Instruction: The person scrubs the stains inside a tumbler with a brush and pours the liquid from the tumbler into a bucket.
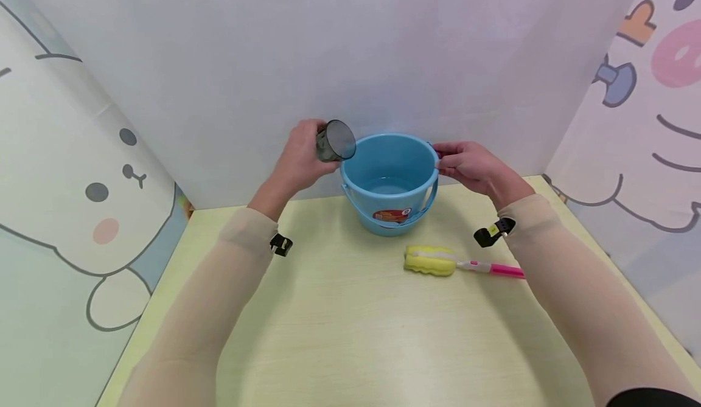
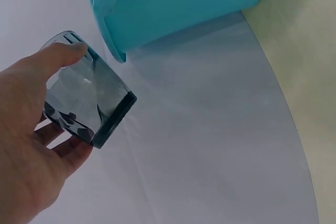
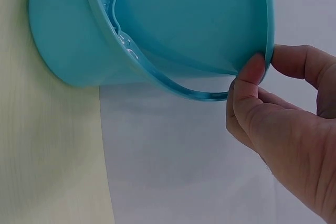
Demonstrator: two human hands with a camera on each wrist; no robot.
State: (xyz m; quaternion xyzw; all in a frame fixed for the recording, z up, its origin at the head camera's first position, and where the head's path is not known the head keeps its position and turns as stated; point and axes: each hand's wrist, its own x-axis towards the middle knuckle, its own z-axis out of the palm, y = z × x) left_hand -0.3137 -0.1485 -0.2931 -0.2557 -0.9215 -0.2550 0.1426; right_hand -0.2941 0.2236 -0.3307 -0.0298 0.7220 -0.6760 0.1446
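Observation:
My left hand (image 1: 296, 162) grips a dark tinted clear glass (image 1: 335, 142), tilted with its mouth towards a light blue bucket (image 1: 364, 204). In the left wrist view the faceted glass (image 2: 84, 85) lies between thumb and fingers, its thick dark base angled away from the bucket. The bucket stands on the table near the wall, with its handle (image 1: 421, 213) lowered in front. At the bucket's right side, my right hand (image 1: 470, 165) pinches the rim, with fingers close by the handle's end. The right wrist view shows thumb and fingertips on either side of that rim (image 3: 270, 19).
A bottle brush with a yellow sponge head (image 1: 431, 261) and pink-and-white handle (image 1: 504, 270) lies in front of the bucket, partly behind the right sleeve. The pale wooden table (image 1: 350, 334) ends at a plain wall (image 1: 350, 48), with cartoon-printed panels (image 1: 71, 170) along the sides.

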